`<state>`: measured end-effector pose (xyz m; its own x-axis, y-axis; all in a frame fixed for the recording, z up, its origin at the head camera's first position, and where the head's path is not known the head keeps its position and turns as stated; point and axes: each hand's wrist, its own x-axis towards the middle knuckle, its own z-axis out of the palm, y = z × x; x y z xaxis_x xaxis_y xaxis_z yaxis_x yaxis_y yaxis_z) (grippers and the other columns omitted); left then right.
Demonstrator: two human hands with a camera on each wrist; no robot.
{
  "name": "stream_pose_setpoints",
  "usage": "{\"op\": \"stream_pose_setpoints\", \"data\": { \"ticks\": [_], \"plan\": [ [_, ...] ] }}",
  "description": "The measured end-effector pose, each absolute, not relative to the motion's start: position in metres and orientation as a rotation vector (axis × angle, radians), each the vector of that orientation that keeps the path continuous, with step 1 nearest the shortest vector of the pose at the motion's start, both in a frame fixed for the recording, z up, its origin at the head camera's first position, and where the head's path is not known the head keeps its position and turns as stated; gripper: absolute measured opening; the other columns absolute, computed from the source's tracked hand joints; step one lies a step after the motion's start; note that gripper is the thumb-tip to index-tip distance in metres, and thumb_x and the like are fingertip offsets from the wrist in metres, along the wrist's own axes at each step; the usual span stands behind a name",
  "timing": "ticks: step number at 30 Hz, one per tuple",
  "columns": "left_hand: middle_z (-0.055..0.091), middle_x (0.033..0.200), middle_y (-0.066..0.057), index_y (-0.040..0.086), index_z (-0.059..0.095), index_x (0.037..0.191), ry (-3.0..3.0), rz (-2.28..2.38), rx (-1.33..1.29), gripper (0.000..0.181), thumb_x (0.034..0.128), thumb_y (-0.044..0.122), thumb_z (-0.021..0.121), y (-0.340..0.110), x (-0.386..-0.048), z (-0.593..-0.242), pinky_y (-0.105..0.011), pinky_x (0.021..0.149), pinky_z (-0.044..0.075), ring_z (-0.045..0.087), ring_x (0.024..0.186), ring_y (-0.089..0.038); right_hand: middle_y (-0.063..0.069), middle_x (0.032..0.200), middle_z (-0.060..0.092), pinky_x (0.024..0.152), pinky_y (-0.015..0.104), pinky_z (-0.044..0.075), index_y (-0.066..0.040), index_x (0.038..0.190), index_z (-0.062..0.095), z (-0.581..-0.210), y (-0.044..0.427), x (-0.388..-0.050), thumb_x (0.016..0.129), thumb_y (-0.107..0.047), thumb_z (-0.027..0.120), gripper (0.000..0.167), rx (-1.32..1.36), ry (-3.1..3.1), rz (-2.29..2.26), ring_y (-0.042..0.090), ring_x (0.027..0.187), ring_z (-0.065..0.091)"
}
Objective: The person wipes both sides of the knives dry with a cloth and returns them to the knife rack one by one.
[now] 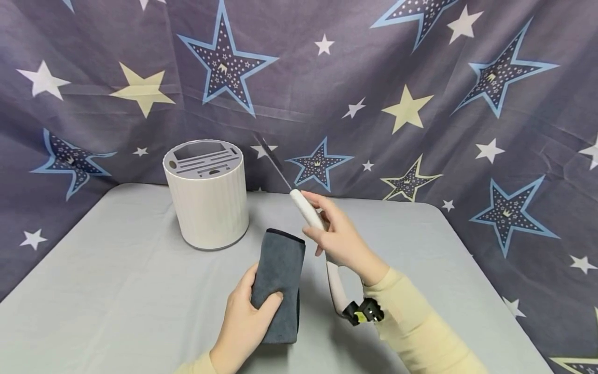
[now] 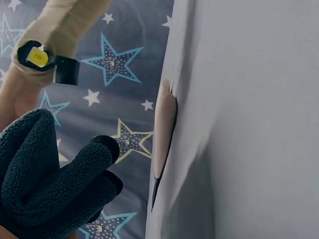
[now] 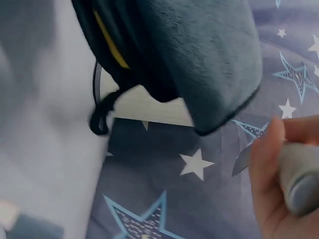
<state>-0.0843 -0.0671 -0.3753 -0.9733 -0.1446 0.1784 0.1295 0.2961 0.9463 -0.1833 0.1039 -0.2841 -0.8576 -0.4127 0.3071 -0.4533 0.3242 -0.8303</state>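
Nearest, the left hand [image 1: 245, 311] grips the folded grey cloth [image 1: 280, 280]; the right hand [image 1: 343, 239] pinches the white-handled knife [image 1: 304, 208], blade raised right of the slotted block [image 1: 210, 208]. Looks like wiping preparation; next calls for cloth meeting blade, fingers off the edge!

Dark teal fleece cloth [image 2: 70, 180] sits folded at your lower left, black-edged layers pointing right; a sliver of your left hand [image 2: 6, 233] shows below it. Above, your beige right sleeve [image 2: 75, 22] bears a black wrist camera [image 2: 66, 70] beside a yellow patch. Star-print fabric [image 2: 127, 25] hangs behind. To your right: pale gray tabletop [image 2: 264, 124], slender beige object [image 2: 164, 132] near its edge, identity unclear.
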Motion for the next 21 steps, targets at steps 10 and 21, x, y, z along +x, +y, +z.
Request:
{"op": "stream_pose_setpoints", "data": {
  "ticks": [10,21],
  "plan": [
    [0.061,0.131,-0.012,0.009,0.049,0.143,-2.42,-1.683,0.069,0.062,0.0849,0.011,0.069,-0.07,-0.084,-0.382,-0.041,0.09,0.048,0.062,0.109,-0.023,0.013,0.112,0.073,0.071,0.036,0.055,-0.008,0.125,0.069,-0.256,0.101,-0.186,0.079,-0.003,0.077,0.047,0.867,-2.502,0.958,0.021,0.08,0.067],
    [0.062,0.129,-0.008,0.011,0.054,0.139,-2.423,-1.645,0.024,0.058,0.0834,0.01,0.07,-0.072,-0.081,-0.385,-0.036,0.088,0.049,0.061,0.107,-0.018,0.005,0.109,0.072,0.073,0.031,0.053,-0.007,0.114,0.075,-0.229,0.097,-0.19,0.075,0.002,0.077,0.04,0.926,-2.536,1.018,0.02,0.082,0.064]
  ]
}}
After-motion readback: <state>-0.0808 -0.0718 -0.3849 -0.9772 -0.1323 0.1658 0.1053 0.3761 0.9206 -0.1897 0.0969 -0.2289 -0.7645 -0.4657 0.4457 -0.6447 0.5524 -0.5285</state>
